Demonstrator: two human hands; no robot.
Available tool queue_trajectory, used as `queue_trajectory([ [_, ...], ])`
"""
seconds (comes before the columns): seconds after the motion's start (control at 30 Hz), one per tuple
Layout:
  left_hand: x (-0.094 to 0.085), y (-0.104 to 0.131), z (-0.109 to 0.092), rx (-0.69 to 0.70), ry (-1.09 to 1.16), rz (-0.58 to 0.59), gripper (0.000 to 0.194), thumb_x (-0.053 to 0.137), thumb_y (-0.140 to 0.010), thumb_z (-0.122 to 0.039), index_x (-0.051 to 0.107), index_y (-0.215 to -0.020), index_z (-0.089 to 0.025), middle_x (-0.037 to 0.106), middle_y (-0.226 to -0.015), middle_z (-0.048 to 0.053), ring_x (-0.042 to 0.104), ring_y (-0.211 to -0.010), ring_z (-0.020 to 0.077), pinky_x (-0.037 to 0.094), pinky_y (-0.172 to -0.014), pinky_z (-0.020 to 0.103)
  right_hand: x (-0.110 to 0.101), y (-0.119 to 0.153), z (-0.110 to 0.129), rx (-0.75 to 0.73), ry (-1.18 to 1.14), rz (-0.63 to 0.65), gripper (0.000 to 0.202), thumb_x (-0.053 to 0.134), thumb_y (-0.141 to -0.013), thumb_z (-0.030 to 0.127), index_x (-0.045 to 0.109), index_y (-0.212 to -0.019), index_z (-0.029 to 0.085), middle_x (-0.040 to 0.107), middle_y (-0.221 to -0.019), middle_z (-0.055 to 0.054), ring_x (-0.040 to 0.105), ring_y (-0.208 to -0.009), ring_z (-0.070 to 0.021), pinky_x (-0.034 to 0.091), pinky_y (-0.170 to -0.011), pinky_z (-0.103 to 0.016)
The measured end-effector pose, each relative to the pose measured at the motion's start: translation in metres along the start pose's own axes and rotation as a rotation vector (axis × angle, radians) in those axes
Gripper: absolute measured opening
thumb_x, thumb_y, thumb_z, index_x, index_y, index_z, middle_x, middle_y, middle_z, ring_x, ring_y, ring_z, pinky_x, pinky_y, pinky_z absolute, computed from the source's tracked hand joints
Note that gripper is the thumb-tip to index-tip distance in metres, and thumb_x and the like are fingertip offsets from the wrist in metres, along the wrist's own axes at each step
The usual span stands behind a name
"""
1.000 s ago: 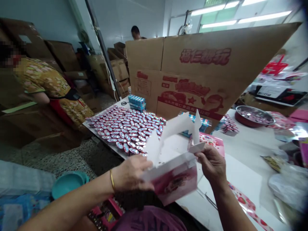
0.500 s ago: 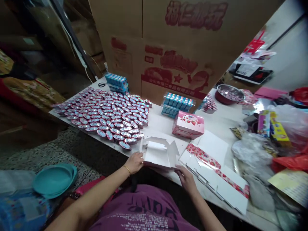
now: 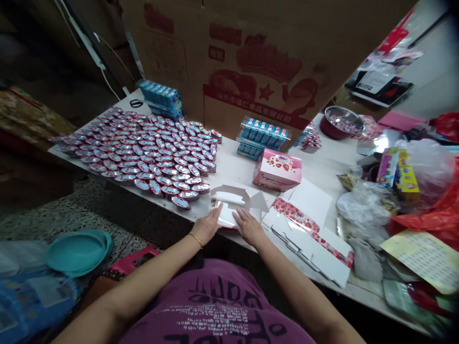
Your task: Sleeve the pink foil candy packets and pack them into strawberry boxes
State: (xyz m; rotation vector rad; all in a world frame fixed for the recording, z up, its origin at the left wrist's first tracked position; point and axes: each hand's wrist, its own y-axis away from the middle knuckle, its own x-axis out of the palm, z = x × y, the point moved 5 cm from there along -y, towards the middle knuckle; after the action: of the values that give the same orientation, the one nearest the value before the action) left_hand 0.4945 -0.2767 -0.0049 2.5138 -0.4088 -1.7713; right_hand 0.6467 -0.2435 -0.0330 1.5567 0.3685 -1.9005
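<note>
An unfolded carton [image 3: 227,214], white inside, sits at the table's front edge with its flaps up. At its left front corner is my left hand [image 3: 208,228], fingers stretched forward over the white panel. My right hand [image 3: 248,228] lies with spread fingers on the right part of that panel. Neither hand grips anything that I can see. Left of the carton stand rows of small oval cups [image 3: 150,153] with shiny lids. Beyond it to the right is a closed pink strawberry box [image 3: 278,169]. Flat strawberry-print cartons [image 3: 308,239] lie to the right.
Blue packs [image 3: 263,134] stand behind the pink box, and another blue stack [image 3: 161,98] stands at the back left. A large cardboard box [image 3: 251,62] walls off the back. A metal bowl [image 3: 342,123], plastic bags [image 3: 369,205] and a yellow sheet [image 3: 423,260] crowd the right side.
Both hands have moved inward from the carton's outer sides onto its white inner panel. The right hand has shifted left and forward with fingers spread. The view has tilted down.
</note>
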Motion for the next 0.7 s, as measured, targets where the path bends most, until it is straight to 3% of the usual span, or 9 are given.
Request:
queue_trajectory([
  [0.07,0.009,-0.003,-0.024,0.141,-0.040,0.020,0.083,0.062,-0.071,-0.034,0.016,-0.137,-0.015,0.030,-0.139,0.017,0.044,-0.118,0.0261,0.039,-0.092,0.035,0.000,0.001,0.000,-0.008,-0.048,0.034,0.047,0.049,-0.083,0.028,0.043,-0.127,0.013,0.043,-0.132,-0.015,0.038,-0.123,-0.0263,0.036,-0.099,-0.042],
  [0.13,0.020,-0.012,-0.039,0.207,-0.099,0.062,0.095,0.069,-0.062,-0.041,0.018,-0.136,-0.011,0.023,-0.142,0.020,0.024,-0.130,0.0299,0.027,-0.103,0.043,-0.010,0.012,0.001,-0.055,-0.124,-0.061,0.043,0.047,-0.083,0.025,0.046,-0.125,0.015,0.047,-0.129,-0.014,0.041,-0.121,-0.0252,0.037,-0.098,-0.043],
  [0.23,0.039,-0.026,-0.042,0.207,-0.168,0.154,0.091,0.067,-0.064,-0.042,0.021,-0.136,-0.011,0.027,-0.140,0.020,0.016,-0.132,0.0302,0.015,-0.105,0.050,-0.045,0.048,-0.018,0.028,-0.283,-0.520,0.042,0.045,-0.083,0.024,0.046,-0.125,0.023,0.047,-0.129,-0.011,0.042,-0.119,-0.0239,0.037,-0.098,-0.045],
  [0.3,0.046,-0.031,-0.040,0.217,-0.190,0.185,0.084,0.065,-0.067,-0.038,0.023,-0.136,-0.013,0.032,-0.137,0.019,0.019,-0.131,0.0296,0.013,-0.105,0.052,-0.062,0.073,-0.049,0.265,-0.432,-0.817,0.047,0.046,-0.083,0.028,0.040,-0.129,0.024,0.044,-0.130,-0.011,0.044,-0.117,-0.0250,0.039,-0.094,-0.048],
  [0.33,0.047,-0.033,-0.040,0.231,-0.199,0.187,0.082,0.065,-0.068,-0.036,0.024,-0.135,-0.014,0.034,-0.136,0.018,0.020,-0.131,0.0294,0.012,-0.105,0.053,-0.064,0.078,-0.065,0.379,-0.530,-0.871,0.051,0.046,-0.082,0.032,0.037,-0.131,0.023,0.042,-0.132,-0.012,0.045,-0.116,-0.0257,0.041,-0.091,-0.048],
  [0.37,0.048,-0.034,-0.041,0.252,-0.209,0.186,0.082,0.066,-0.067,-0.033,0.024,-0.135,-0.014,0.036,-0.134,0.018,0.022,-0.130,0.0294,0.011,-0.105,0.053,-0.061,0.075,-0.080,0.467,-0.640,-0.850,0.055,0.048,-0.081,0.035,0.034,-0.132,0.022,0.041,-0.133,-0.013,0.046,-0.114,-0.0259,0.042,-0.088,-0.047],
  [0.43,0.048,-0.036,-0.046,0.310,-0.231,0.185,0.083,0.069,-0.065,-0.029,0.026,-0.134,-0.013,0.041,-0.129,0.018,0.028,-0.126,0.0290,0.009,-0.106,0.051,-0.046,0.054,-0.098,0.534,-0.839,-0.643,0.064,0.052,-0.076,0.041,0.032,-0.133,0.020,0.038,-0.135,-0.015,0.048,-0.112,-0.0256,0.044,-0.086,-0.043],
  [0.53,0.049,-0.040,-0.056,0.377,-0.251,0.182,0.085,0.071,-0.061,-0.025,0.028,-0.132,-0.010,0.046,-0.122,0.016,0.036,-0.119,0.0276,0.007,-0.106,0.049,-0.020,0.017,-0.107,0.568,-0.883,-0.392,0.083,0.065,-0.063,0.038,0.028,-0.134,0.016,0.040,-0.133,-0.016,0.045,-0.115,-0.0261,0.039,-0.092,-0.041],
  [0.7,0.053,-0.042,-0.057,0.339,-0.231,0.230,0.078,0.069,-0.061,-0.028,0.034,-0.128,-0.009,0.049,-0.116,0.016,0.042,-0.111,0.0280,0.012,-0.104,0.049,0.006,0.000,-0.112,0.656,-0.723,-0.359,0.077,0.066,-0.059,0.032,0.033,-0.127,0.017,0.050,-0.122,-0.011,0.049,-0.107,-0.0229,0.037,-0.093,-0.039],
])
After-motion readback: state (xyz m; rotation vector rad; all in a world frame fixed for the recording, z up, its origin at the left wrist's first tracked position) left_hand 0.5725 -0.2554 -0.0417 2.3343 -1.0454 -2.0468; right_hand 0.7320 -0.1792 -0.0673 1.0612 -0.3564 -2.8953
